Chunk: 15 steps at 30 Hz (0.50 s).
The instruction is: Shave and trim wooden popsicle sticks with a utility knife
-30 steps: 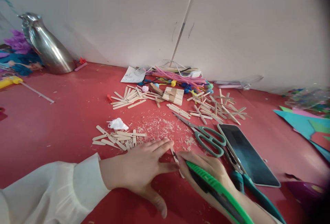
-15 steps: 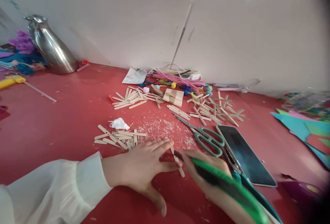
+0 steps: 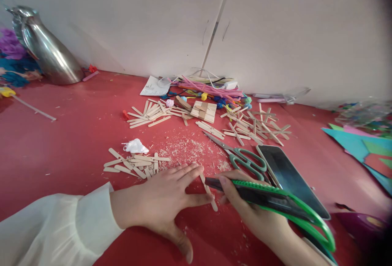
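My left hand (image 3: 165,196) lies flat on the red table with its fingers spread. Its fingertips press a thin wooden craft stick (image 3: 208,194) against the tabletop. My right hand (image 3: 254,204) is closed around green-and-black craft scissors (image 3: 275,194) with a zigzag edge. I grip them along the blade part, and the green handle loop points back toward me. Their dark tip is beside the stick's upper half; whether it touches cannot be made out. Pale wood shavings (image 3: 186,151) are scattered just beyond my hands.
Grey-green scissors (image 3: 248,162) and a phone (image 3: 292,180) lie beyond my right hand. Loose craft sticks (image 3: 134,163) and crumpled white plastic (image 3: 135,146) are at left. More sticks (image 3: 260,125) lie farther back, near pink straws (image 3: 208,88). A metal jug (image 3: 52,51) stands far left by the wall.
The right hand has turned the craft scissors to a flatter angle, with their tip drawn slightly off the stick. My left hand keeps its place on the stick. The view has shifted a little.
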Each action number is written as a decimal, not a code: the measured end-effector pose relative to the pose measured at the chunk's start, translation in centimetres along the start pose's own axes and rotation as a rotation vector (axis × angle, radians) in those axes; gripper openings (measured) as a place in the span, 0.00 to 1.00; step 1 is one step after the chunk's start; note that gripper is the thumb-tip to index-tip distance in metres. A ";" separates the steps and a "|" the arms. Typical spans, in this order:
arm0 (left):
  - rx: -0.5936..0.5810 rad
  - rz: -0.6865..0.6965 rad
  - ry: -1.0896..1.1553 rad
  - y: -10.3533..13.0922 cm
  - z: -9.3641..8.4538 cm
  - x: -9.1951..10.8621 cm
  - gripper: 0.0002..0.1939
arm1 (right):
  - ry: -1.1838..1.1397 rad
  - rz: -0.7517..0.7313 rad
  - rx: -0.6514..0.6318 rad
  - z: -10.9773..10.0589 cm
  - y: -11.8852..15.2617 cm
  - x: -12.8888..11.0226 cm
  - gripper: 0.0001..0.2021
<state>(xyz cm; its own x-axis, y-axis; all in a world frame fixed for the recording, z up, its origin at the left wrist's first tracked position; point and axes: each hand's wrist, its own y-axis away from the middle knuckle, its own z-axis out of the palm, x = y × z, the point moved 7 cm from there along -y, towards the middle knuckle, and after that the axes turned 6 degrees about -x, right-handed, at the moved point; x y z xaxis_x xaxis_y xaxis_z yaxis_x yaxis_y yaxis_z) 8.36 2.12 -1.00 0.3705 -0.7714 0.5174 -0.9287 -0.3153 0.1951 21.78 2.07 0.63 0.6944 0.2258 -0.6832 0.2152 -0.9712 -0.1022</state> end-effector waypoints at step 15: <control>0.025 -0.007 -0.054 0.0 -0.1 0.3 0.48 | 0.046 -0.224 0.007 0.2 -0.8 -3.0 0.13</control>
<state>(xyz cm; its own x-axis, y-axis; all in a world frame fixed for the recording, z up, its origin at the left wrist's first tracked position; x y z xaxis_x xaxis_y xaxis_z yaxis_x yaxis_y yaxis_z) 8.47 1.92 -0.80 0.3782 -0.7975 0.4700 -0.9256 -0.3341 0.1778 19.39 2.20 2.64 0.6607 0.4390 -0.6089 0.3630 -0.8969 -0.2527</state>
